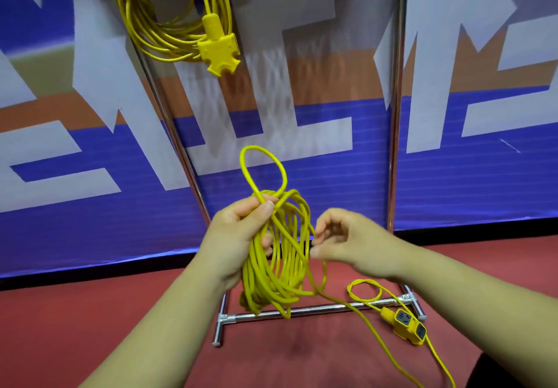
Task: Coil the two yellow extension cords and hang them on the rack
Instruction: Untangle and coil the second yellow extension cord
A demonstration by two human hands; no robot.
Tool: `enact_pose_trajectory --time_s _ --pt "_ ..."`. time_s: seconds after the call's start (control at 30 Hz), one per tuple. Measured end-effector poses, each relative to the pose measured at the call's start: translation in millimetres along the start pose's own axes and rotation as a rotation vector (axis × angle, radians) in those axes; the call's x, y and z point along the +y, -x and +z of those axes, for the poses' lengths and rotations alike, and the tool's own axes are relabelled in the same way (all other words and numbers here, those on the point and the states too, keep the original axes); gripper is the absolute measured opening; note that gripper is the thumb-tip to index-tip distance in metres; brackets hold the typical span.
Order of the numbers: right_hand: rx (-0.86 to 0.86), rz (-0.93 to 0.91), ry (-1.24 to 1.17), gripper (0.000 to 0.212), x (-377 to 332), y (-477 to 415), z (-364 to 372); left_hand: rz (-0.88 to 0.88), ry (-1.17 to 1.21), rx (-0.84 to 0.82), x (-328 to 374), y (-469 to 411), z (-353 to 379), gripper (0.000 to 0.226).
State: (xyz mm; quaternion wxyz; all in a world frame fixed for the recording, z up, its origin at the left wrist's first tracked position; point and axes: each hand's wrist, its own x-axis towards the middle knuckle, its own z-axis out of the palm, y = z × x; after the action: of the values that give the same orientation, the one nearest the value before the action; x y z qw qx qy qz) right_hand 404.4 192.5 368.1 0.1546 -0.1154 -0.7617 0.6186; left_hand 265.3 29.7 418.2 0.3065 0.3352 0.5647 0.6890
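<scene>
Two smooth, round yellow cords: a hung cord (pixel 163 42) coiled high on the chrome tube rack (pixel 396 116), with a flat star-edged block (pixel 218 48) dangling below, and a loose cord (pixel 259 273) in tangled oval loops before the rack, clasped near the top by the left hand (pixel 238 236), thumb pressed over the strands, one small loop poking up. Right hand (pixel 347 242) half curled at the loops' right edge, thumb and forefinger seemingly pinching a single strand. Tail trailing down to one boxy socket (pixel 406 325) on the red floor (pixel 90 312) beside the rack's foot, with open floor nearer.
</scene>
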Motion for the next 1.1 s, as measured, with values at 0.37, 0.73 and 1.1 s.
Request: enact_pose_trajectory --time_s 0.37,0.73,1.1 --pt "0.251 -0.094 -0.075 0.026 -18 -18 17 -0.039 0.083 0.078 14 11 -33 0.040" --pt "0.311 0.327 0.736 0.011 59 -47 -5 -0.009 0.249 0.156 27 17 -62 0.052" --pt "-0.551 0.396 0.413 0.038 48 -1 66 0.183 0.165 0.455 11 7 -81 0.035"
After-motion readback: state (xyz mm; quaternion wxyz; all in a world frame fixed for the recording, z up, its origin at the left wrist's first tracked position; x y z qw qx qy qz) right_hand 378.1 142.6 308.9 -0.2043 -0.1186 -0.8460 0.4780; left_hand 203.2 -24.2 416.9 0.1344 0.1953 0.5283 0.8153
